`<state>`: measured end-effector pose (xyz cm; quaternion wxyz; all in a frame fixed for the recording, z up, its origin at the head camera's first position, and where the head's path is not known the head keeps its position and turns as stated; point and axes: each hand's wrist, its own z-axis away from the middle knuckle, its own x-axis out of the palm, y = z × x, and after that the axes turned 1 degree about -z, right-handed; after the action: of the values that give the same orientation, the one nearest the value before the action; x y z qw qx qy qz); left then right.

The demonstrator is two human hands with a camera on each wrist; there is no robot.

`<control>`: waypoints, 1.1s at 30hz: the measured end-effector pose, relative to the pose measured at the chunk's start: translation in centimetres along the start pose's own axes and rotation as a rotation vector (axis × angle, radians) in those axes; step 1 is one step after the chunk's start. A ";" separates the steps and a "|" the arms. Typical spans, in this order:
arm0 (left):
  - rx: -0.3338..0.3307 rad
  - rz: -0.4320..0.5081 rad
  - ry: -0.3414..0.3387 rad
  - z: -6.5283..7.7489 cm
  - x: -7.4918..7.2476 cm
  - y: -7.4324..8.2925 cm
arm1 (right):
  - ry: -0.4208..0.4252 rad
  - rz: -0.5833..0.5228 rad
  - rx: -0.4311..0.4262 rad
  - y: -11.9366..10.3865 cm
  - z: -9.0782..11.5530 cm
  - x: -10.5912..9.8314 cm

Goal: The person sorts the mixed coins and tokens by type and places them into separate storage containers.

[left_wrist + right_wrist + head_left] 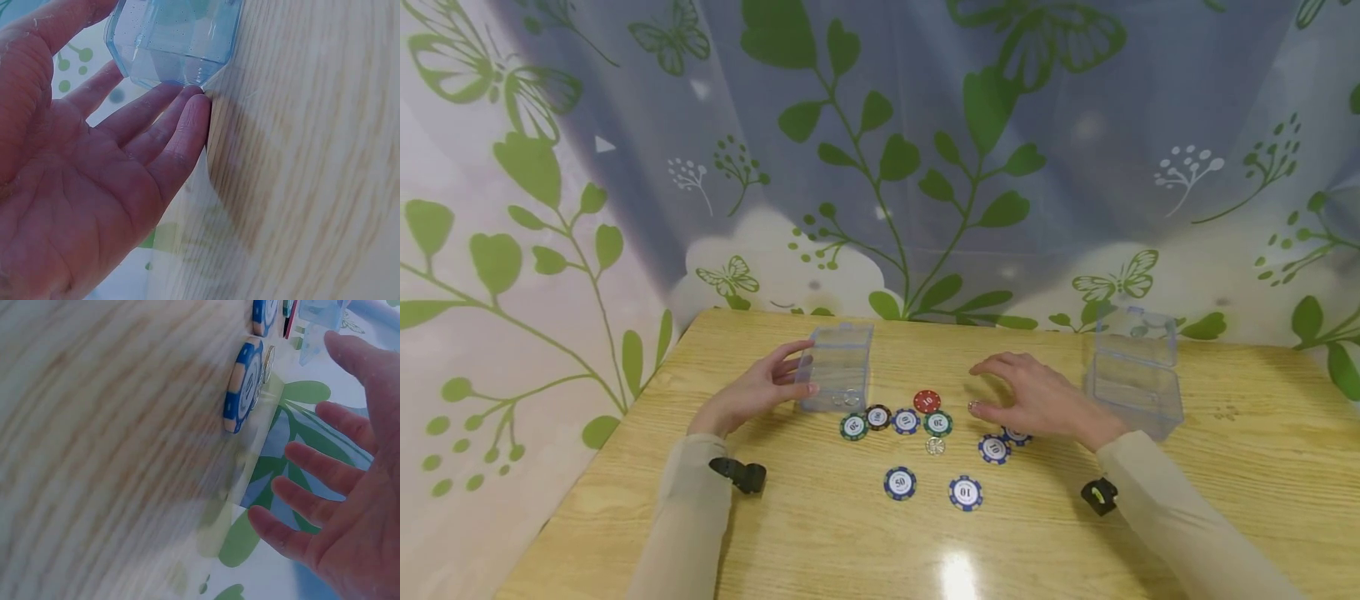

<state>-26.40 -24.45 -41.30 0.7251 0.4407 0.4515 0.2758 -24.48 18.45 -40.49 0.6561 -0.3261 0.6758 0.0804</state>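
My left hand (pixel 758 390) holds the left side of a clear plastic box (pixel 833 367), thumb at its front and fingers farther back; in the left wrist view fingertips (pixel 194 109) meet its edge. Shiny coins (pixel 848 398) show at the box's near end. My right hand (pixel 1033 396) hovers over the table, fingers spread and holding nothing in the right wrist view. By its thumb lies a small shiny coin (pixel 973 406). Blue poker chips (pixel 994 448) lie partly beneath this hand. Left of it are a red chip (pixel 927 401), a green chip (pixel 937 423) and a gold-coloured coin (pixel 936 446).
More chips lie near the left box: a green one (pixel 853 426), a black one (pixel 877 417) and a blue one (pixel 906 421). Closer to me are a blue 50 chip (pixel 899 482) and a blue 10 chip (pixel 965 492). A second clear box (pixel 1138 392) stands lid-up at right, before the patterned curtain (pixel 910 208).
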 end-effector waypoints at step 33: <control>-0.001 0.022 0.001 0.0 0.1 0.2 | -0.225 -0.049 0.050 0.1 -3.0 -0.1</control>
<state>-26.36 -24.32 -41.16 0.7221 0.4453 0.4468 0.2841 -27.06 16.98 -40.10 0.7374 -0.3148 0.5918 0.0836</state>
